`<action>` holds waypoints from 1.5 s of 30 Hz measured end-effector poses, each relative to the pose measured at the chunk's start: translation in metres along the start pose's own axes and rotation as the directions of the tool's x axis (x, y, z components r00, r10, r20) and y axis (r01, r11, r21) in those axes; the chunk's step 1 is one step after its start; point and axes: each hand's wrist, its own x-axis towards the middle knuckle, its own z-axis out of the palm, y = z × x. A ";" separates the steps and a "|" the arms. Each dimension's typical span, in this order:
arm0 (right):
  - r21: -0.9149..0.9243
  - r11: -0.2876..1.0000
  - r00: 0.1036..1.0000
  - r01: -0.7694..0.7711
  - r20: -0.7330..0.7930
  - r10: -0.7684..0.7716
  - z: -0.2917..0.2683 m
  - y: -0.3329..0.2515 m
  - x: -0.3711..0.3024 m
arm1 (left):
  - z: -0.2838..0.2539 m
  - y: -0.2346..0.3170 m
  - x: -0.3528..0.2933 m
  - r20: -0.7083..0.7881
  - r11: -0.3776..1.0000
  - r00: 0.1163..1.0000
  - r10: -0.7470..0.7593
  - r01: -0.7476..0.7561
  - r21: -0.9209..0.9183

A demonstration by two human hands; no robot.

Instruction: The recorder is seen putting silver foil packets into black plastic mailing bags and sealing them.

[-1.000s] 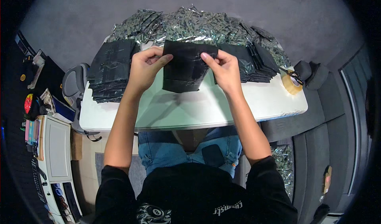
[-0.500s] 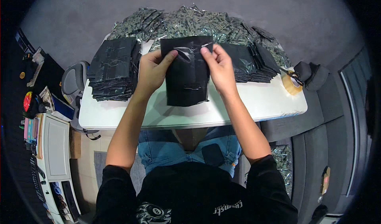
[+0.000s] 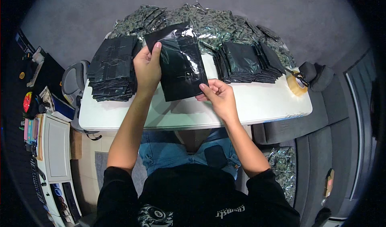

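Bag [image 3: 179, 72] black, table [image 3: 253, 102] white. Far-edge packets [image 3: 215, 22] mottled grey-green; tape [image 3: 295, 88] by right edge yellowish.

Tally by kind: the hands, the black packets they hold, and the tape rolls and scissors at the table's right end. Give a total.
Left hand and right hand: 2
Held black packet: 1
Tape roll: 1
Scissors: 1
Total: 5

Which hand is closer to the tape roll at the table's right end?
Right. The right hand holds the black pouch by its lower right corner, left of the tape roll; the left hand grips the pouch's upper left edge, farther left.
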 end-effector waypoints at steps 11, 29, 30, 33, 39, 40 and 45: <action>0.089 0.995 0.997 -0.042 0.074 0.035 -0.005 -0.007 0.025 | 0.003 0.003 -0.008 0.159 0.990 0.987 -0.036 0.057 -0.128; -0.610 0.777 0.935 0.156 -0.162 -0.315 -0.009 -0.014 0.037 | -0.005 -0.023 -0.016 0.169 0.931 0.961 -0.220 0.156 0.330; -0.608 0.779 0.937 0.154 -0.160 -0.310 0.003 -0.024 0.033 | -0.005 -0.026 -0.023 0.164 0.929 0.961 -0.224 0.160 0.332; -0.703 0.521 0.776 0.484 0.070 -0.627 0.021 -0.037 0.024 | 0.021 -0.010 -0.061 0.409 0.978 0.893 -0.186 0.208 -0.009; -0.567 0.720 0.916 0.401 0.242 -0.320 0.030 -0.043 -0.016 | -0.006 -0.022 -0.051 0.350 0.772 0.769 -0.535 0.613 -0.166; -0.565 0.723 0.918 0.398 0.242 -0.316 0.025 -0.043 -0.019 | -0.011 -0.024 -0.053 0.347 0.771 0.767 -0.539 0.616 -0.165; -0.765 0.521 0.923 0.379 0.277 -0.265 0.006 -0.034 -0.035 | -0.048 -0.047 -0.080 0.230 0.780 0.946 -0.230 0.038 0.624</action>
